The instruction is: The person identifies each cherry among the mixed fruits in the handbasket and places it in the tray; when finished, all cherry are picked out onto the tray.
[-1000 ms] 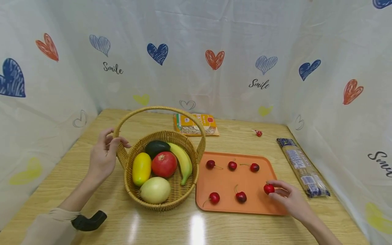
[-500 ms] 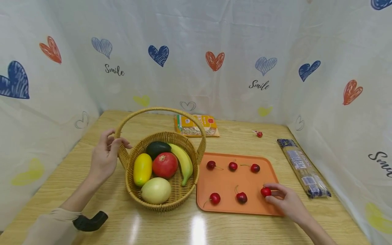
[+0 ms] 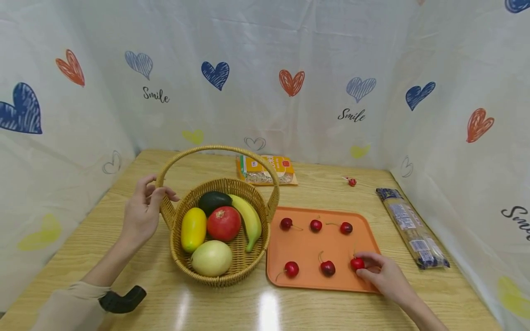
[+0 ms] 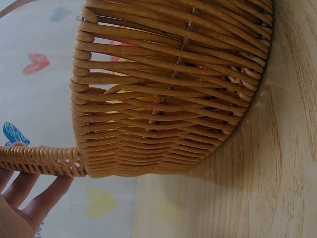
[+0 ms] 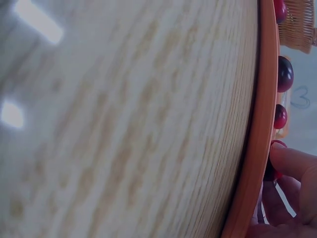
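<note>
My left hand [image 3: 142,211] grips the left side of the handle on a wicker basket [image 3: 219,279]. Inside the basket lie a dark green avocado [image 3: 214,202], a banana [image 3: 248,218], a red pomegranate [image 3: 224,224], a yellow oval fruit [image 3: 193,230] and a pale green melon-like fruit [image 3: 212,259]. To its right is an orange tray [image 3: 304,248] with several cherries in two rows. At the front right of this tray, my right hand [image 3: 385,276] pinches a red cherry [image 3: 357,263] between thumb and fingers, its stem pointing up. In the left wrist view, fingers [image 4: 52,196] curl at the handle.
An orange food packet [image 3: 271,170] lies behind the basket. A small red lollipop [image 3: 351,182] is at the back right, and a long clear packet of noodles [image 3: 411,227] lies right of the tray. A heart-printed curtain [image 3: 256,110] surrounds the wooden table [image 3: 323,191].
My right hand has moved slightly left and down with the cherry, bringing it level with the front row on the tray. My left hand keeps its grip on the basket handle.
</note>
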Tool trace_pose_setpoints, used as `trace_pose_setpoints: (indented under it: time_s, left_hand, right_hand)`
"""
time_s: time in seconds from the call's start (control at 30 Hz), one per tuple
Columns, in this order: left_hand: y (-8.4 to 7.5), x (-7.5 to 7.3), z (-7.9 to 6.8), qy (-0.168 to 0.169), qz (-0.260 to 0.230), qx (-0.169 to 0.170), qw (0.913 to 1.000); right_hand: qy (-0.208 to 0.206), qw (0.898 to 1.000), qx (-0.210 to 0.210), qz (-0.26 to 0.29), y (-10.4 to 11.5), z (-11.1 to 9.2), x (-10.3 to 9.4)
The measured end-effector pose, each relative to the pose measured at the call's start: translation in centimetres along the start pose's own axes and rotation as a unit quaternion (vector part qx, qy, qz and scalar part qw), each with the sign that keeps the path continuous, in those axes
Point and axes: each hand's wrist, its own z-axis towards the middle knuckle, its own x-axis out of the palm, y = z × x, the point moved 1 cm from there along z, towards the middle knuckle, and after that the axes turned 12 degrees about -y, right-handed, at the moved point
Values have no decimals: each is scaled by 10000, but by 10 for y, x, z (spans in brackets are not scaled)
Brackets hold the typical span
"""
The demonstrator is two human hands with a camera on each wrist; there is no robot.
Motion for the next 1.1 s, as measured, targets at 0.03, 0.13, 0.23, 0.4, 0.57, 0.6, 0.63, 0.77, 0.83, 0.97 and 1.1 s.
trace_pose_setpoints:
  time_s: [0.03, 0.13, 0.23, 0.4, 0.57, 0.6, 0.63, 0.77, 0.83, 0.97, 1.1]
  left_hand:
    - [0, 0, 0, 2, 3, -3, 10000]
    - [1, 0, 0, -11, 8, 1, 10000]
    - [2, -1, 0, -26, 8, 11, 10000]
    - [2, -1, 0, -39, 9, 1, 10000]
    - [1, -2, 0, 7, 55, -29, 10000]
    - [0, -3, 1, 24, 57, -39, 10000]
    - [0, -3, 1, 41, 68, -55, 10000]
    - [-2, -4, 2, 99, 70, -127, 9998]
    - [-2, -4, 1, 137, 38, -179, 9997]
    - [-3, -9, 0, 116, -70, -374, 9992]
    - [-6, -17, -2, -235, 8, -474, 9986]
  right_hand:
    - [11, 10000, 9, -20, 0, 0, 0]
    - [51, 10000, 57, -46, -1, 0, 1]
    - [92, 9999, 91, -10, 0, 1, 2]
    - [121, 9999, 56, 3, 1, 3, 3]
    - [113, 9999, -130, 5, 1, 6, 3]
    - [110, 9998, -191, 16, 1, 6, 3]
    - [94, 9996, -249, 38, 1, 7, 3]
    - [-39, 9988, -479, 110, 1, 9, 3]
    - [-110, 9983, -550, 127, 1, 9, 1]
    - [-253, 9976, -638, 52, 3, 9, -4]
    - [-433, 9958, -804, -20, 6, 10, -13]
